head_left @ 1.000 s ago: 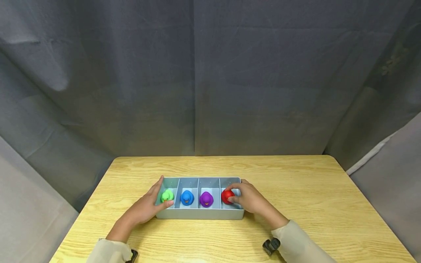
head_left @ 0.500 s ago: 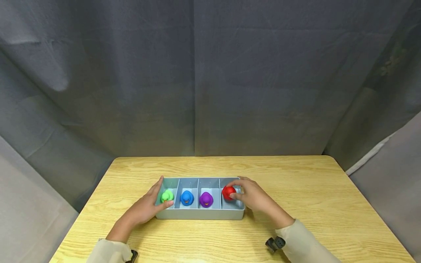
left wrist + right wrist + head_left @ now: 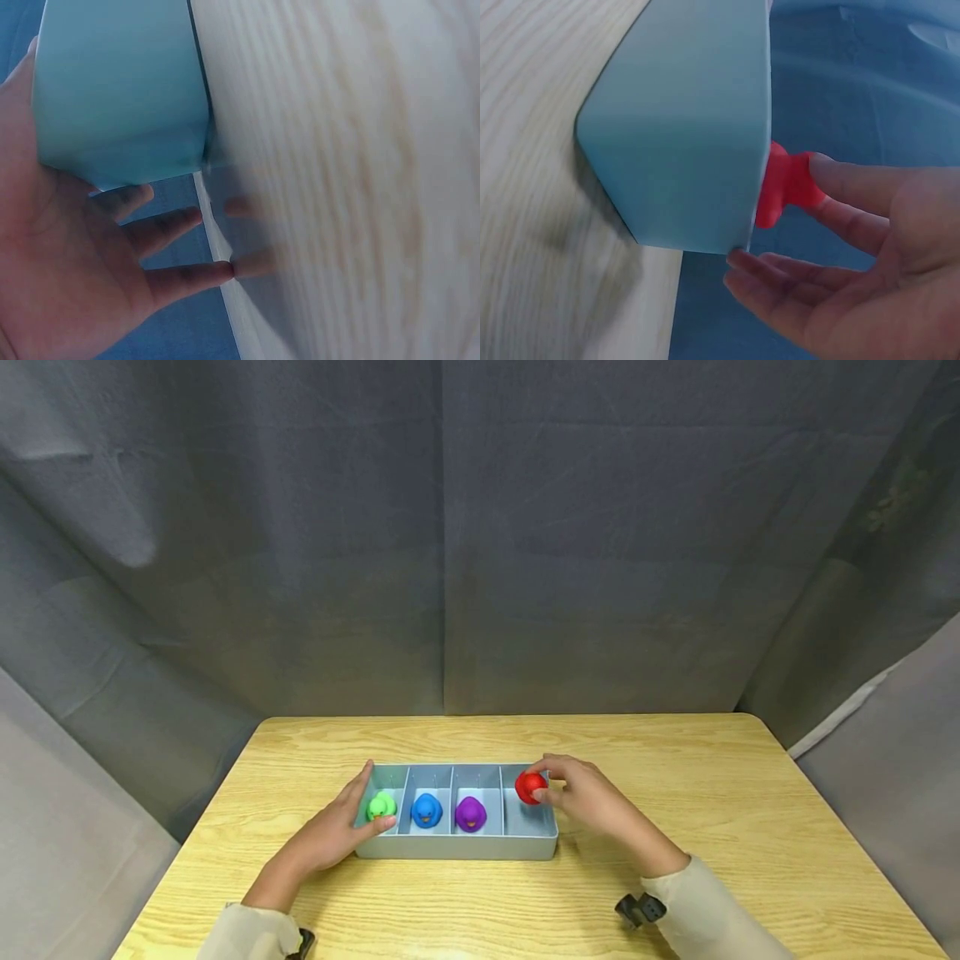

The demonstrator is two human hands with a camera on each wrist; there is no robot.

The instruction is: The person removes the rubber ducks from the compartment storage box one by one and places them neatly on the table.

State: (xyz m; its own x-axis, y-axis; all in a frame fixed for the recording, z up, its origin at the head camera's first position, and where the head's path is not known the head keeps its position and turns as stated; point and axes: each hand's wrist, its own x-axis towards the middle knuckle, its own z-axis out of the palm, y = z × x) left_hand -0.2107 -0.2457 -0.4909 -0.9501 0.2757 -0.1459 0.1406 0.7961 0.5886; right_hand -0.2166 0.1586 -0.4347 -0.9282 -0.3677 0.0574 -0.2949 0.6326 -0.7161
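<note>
A grey-blue divided box (image 3: pixel 455 848) sits on the wooden table. In its compartments from the left lie a green rubber duck (image 3: pixel 381 807), a blue rubber duck (image 3: pixel 427 811) and a purple rubber duck (image 3: pixel 471 815). My left hand (image 3: pixel 328 837) rests against the left end, thumb over the front rim; its other fingers look straight in the left wrist view. My right hand (image 3: pixel 588 797) pinches a red rubber duck (image 3: pixel 529 787) between thumb and finger. In the right wrist view the red duck (image 3: pixel 801 180) stands above the box rim, while lower fingers touch or nearly touch the box corner.
The wooden table (image 3: pixel 675 777) extends on all sides of the box. Grey curtains (image 3: pixel 480 543) hang behind it and at both sides. A small black device (image 3: pixel 640 910) sits at the right cuff.
My right hand has raised the red duck from the bottom of the rightmost compartment and shifted it back and slightly right. The left hand and the box have stayed in place.
</note>
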